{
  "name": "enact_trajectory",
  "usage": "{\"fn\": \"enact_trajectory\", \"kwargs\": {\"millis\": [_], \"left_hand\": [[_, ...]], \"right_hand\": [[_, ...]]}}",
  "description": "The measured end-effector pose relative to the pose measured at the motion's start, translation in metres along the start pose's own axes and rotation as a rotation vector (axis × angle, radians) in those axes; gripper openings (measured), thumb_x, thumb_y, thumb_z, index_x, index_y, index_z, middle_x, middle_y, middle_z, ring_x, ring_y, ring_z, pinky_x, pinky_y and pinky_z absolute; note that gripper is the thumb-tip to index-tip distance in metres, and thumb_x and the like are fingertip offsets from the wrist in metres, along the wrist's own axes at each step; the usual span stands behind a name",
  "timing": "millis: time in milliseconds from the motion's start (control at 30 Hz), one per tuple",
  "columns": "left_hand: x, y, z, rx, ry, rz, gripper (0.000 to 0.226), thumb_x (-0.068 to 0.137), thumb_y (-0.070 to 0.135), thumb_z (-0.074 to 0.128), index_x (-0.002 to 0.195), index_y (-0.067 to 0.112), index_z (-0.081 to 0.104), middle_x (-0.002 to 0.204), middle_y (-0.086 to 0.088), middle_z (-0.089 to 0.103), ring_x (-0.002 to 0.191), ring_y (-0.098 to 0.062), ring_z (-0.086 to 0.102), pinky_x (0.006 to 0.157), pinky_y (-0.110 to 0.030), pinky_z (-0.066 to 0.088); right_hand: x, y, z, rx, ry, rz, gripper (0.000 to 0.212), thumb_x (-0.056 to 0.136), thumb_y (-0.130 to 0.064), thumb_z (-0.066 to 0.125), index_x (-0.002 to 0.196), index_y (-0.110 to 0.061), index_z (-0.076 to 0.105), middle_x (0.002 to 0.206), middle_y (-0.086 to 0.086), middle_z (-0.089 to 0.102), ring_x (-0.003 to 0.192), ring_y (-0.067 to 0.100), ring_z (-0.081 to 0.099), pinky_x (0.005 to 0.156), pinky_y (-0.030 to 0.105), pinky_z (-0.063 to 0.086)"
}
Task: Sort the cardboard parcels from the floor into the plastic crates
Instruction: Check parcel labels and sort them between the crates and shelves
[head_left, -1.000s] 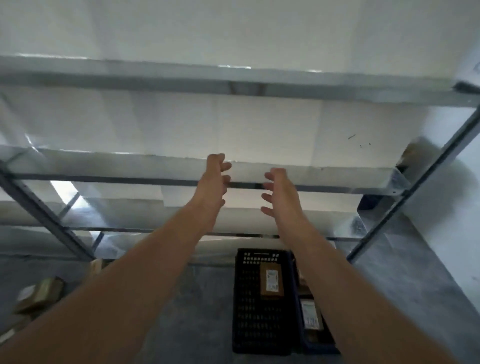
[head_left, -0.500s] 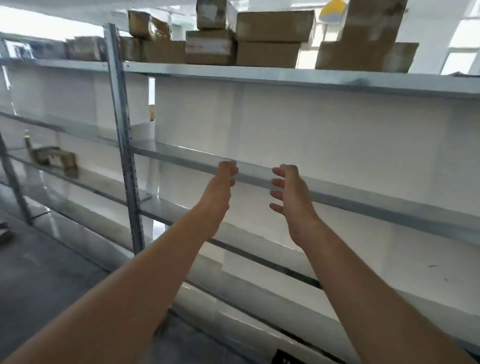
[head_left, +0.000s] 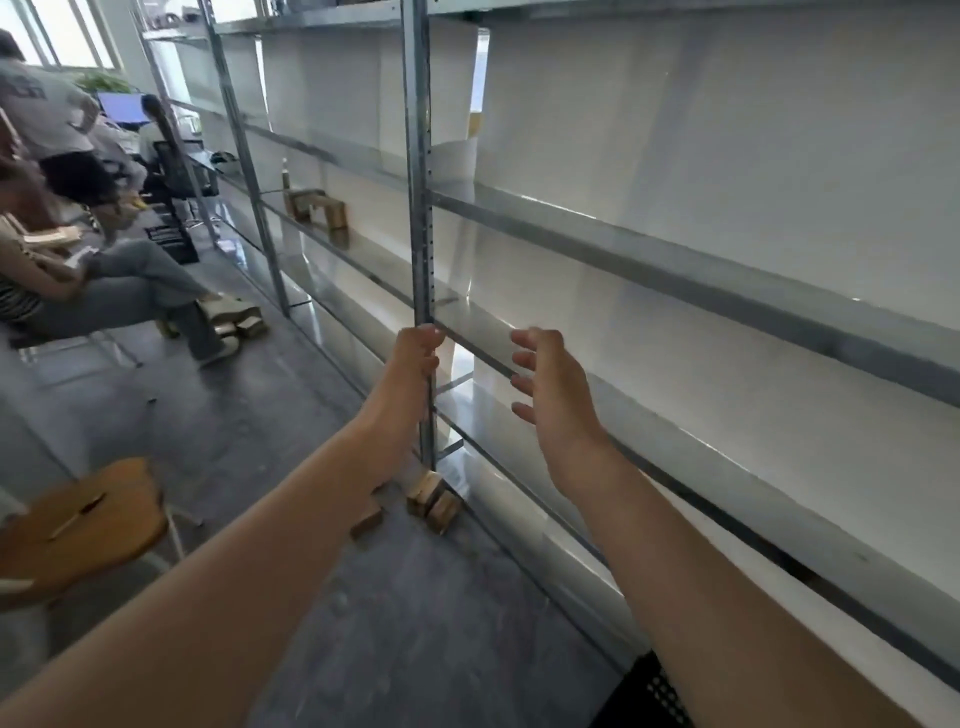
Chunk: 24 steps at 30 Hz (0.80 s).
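- The step in hand, as I judge it, is reaching for the next of the cardboard parcels (head_left: 432, 500). A small cluster of them sits on the floor (head_left: 291, 415) at the foot of the shelf upright (head_left: 422, 208), along the floor's edge under the shelving.
- To do it well, lower both hands to the nearest parcel and take it by two opposite sides. The parcels touch one another, so lift it clear and drag none along.
- Then turn toward the black plastic crate (head_left: 652, 691). Only a perforated corner of it shows, at the bottom edge of the view beside the right forearm.
- A second heap of parcels (head_left: 241, 323) lies farther along the floor, by a seated person (head_left: 119, 291). It is better left until the near cluster is gone.
- The left hand (head_left: 415, 364) has loosely curled fingers and holds nothing that I can see. It overlaps the upright, and I cannot tell whether it touches it.
- The right hand (head_left: 553, 395) has its fingers spread apart and relaxed. It is empty and touches nothing.
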<state>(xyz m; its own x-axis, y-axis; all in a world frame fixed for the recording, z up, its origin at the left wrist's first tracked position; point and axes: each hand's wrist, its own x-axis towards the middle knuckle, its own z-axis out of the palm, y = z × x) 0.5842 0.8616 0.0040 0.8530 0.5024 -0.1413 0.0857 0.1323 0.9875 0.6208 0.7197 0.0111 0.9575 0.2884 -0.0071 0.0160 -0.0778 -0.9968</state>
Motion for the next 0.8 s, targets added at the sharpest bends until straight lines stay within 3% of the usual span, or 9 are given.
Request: {"fn": "enact_trajectory", "kwargs": {"millis": [100, 200, 333, 433, 467, 567, 633, 700, 800], "left_hand": [[0.020, -0.030, -0.032, 0.019, 0.024, -0.045, 0.044, 0.080, 0.067, 0.044, 0.108, 0.042, 0.067, 0.119, 0.010, 0.060, 0.125, -0.021, 0.046, 0.110, -0.045, 0.034], [0.051, -0.057, -0.065, 0.032, 0.048, -0.112, 0.079, 0.063, 0.072, 0.050, 0.132, 0.035, 0.062, 0.144, 0.003, 0.053, 0.137, -0.023, 0.041, 0.115, -0.047, 0.030], [0.112, -0.090, -0.112, 0.050, 0.071, -0.186, 0.066, 0.082, 0.064, 0.044, 0.138, 0.032, 0.059, 0.142, 0.002, 0.053, 0.140, -0.025, 0.043, 0.101, -0.041, 0.034], [0.167, -0.106, -0.152, 0.053, 0.078, -0.244, 0.054, 0.088, 0.061, 0.043, 0.130, 0.033, 0.061, 0.141, 0.001, 0.053, 0.135, -0.024, 0.046, 0.105, -0.043, 0.036], [0.183, -0.109, -0.166, 0.051, 0.070, -0.260, 0.053, 0.086, 0.062, 0.044, 0.127, 0.034, 0.062, 0.142, 0.001, 0.054, 0.133, -0.022, 0.047, 0.108, -0.043, 0.036], [0.229, -0.114, -0.202, 0.085, 0.033, -0.296, 0.077, 0.063, 0.070, 0.048, 0.130, 0.036, 0.061, 0.146, 0.000, 0.053, 0.135, -0.022, 0.046, 0.116, -0.050, 0.033], [0.259, -0.117, -0.221, 0.089, 0.012, -0.320, 0.070, 0.062, 0.071, 0.047, 0.123, 0.039, 0.062, 0.145, -0.002, 0.052, 0.135, -0.024, 0.045, 0.117, -0.052, 0.032], [0.291, -0.121, -0.236, 0.097, 0.018, -0.340, 0.066, 0.062, 0.073, 0.046, 0.117, 0.041, 0.064, 0.141, -0.001, 0.054, 0.128, -0.023, 0.049, 0.110, -0.047, 0.037], [0.338, -0.130, -0.249, 0.096, 0.020, -0.376, 0.065, 0.067, 0.070, 0.043, 0.120, 0.038, 0.063, 0.135, 0.003, 0.056, 0.116, -0.018, 0.053, 0.093, -0.039, 0.038]], "right_hand": [[0.019, 0.022, 0.029, 0.002, -0.067, 0.059, 0.057, 0.092, -0.063, 0.039, 0.133, -0.032, 0.063, 0.138, -0.005, 0.062, 0.132, 0.020, 0.058, 0.114, 0.046, 0.047], [0.045, 0.046, 0.063, -0.056, -0.093, 0.085, 0.037, 0.096, -0.060, 0.038, 0.112, -0.039, 0.064, 0.117, -0.014, 0.062, 0.121, 0.018, 0.061, 0.111, 0.047, 0.050], [0.085, 0.075, 0.120, -0.072, -0.113, 0.158, 0.040, 0.087, -0.061, 0.037, 0.110, -0.041, 0.063, 0.114, -0.017, 0.060, 0.124, 0.021, 0.060, 0.116, 0.051, 0.048], [0.122, 0.094, 0.170, -0.080, -0.104, 0.191, 0.035, 0.087, -0.060, 0.037, 0.103, -0.041, 0.062, 0.111, -0.016, 0.061, 0.123, 0.022, 0.060, 0.114, 0.051, 0.049], [0.135, 0.101, 0.187, -0.084, -0.110, 0.203, 0.035, 0.091, -0.059, 0.039, 0.107, -0.040, 0.063, 0.113, -0.013, 0.062, 0.125, 0.023, 0.059, 0.114, 0.051, 0.049], [0.175, 0.122, 0.232, -0.071, -0.094, 0.237, 0.047, 0.106, -0.053, 0.040, 0.138, -0.027, 0.063, 0.133, -0.006, 0.061, 0.138, 0.025, 0.056, 0.118, 0.050, 0.047], [0.199, 0.131, 0.257, -0.054, -0.089, 0.274, 0.065, 0.102, -0.058, 0.040, 0.155, -0.024, 0.056, 0.154, 0.000, 0.056, 0.146, 0.025, 0.051, 0.123, 0.051, 0.043], [0.226, 0.138, 0.278, -0.063, -0.084, 0.311, 0.078, 0.091, -0.063, 0.038, 0.158, -0.025, 0.053, 0.163, 0.004, 0.051, 0.148, 0.026, 0.049, 0.123, 0.053, 0.042], [0.271, 0.156, 0.300, -0.075, -0.074, 0.347, 0.082, 0.087, -0.065, 0.037, 0.157, -0.027, 0.054, 0.163, 0.002, 0.052, 0.147, 0.025, 0.050, 0.122, 0.055, 0.043]]}}
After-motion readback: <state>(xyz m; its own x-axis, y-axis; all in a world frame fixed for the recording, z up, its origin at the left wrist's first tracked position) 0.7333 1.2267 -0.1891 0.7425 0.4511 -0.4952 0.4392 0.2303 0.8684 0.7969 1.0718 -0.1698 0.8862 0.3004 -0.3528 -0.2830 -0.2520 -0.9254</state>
